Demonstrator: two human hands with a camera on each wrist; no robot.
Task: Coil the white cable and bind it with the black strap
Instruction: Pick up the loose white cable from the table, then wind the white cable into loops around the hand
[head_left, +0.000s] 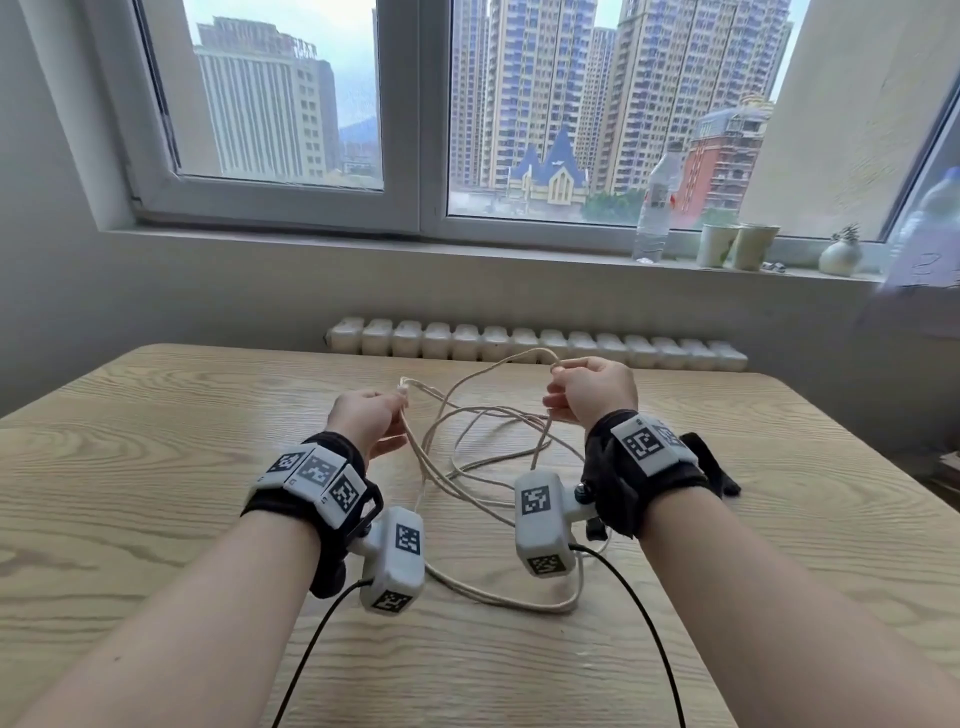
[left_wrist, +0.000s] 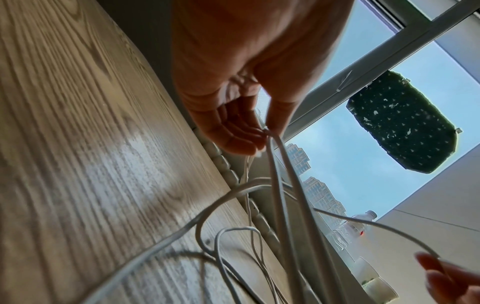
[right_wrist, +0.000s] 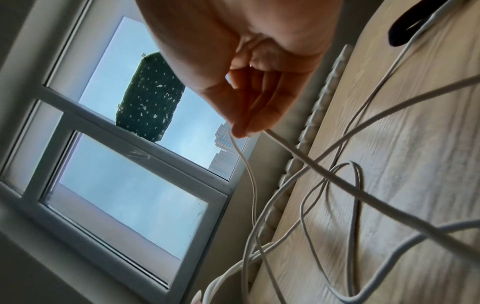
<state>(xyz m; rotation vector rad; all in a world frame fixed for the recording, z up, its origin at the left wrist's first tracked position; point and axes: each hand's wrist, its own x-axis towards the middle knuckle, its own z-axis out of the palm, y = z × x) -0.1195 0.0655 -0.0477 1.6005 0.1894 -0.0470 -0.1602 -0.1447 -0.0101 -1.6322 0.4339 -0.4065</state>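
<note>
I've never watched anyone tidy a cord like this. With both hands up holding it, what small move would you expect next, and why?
Probably the right hand carries its strand over to the left hand, which already pinches several gathered strands, adding another loop. Much of the white cable lies in loose tangles on the table, and the black strap sits untouched beside the right wrist.

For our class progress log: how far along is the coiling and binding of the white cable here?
Early stage. Done: the left hand pinches a few gathered strands of the white cable. In hand: the right hand holds up another length. Left: most of the cable lies in loose loops on the table, and the black strap lies untouched beside the right wrist.
</note>
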